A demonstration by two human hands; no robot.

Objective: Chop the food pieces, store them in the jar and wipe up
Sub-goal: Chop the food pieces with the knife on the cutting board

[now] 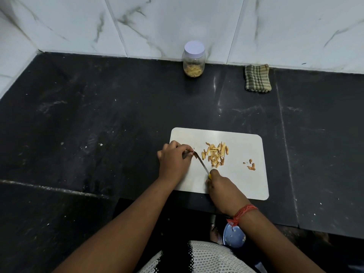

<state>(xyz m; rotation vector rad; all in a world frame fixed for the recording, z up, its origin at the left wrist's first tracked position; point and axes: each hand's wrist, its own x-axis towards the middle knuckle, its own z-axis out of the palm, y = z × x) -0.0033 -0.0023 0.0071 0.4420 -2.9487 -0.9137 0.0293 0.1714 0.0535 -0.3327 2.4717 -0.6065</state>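
Gripping a knife (201, 162) in the right hand (220, 187), the person is slicing a food piece (195, 154) pinched by the left hand (173, 160) on a white board (246, 182); chopped slivers (215, 154) are lying beside, the lidded jar (194, 59) is standing at the worktop's (98, 125) back wall

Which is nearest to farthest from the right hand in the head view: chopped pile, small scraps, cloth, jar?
From the right hand, which grips the knife:
1. Chopped pile, just beyond the hand, mid board.
2. Small scraps, to its right on the board.
3. Cloth, far right, against the wall.
4. Jar, straight back by the wall. Cloth and jar are nearly tied.
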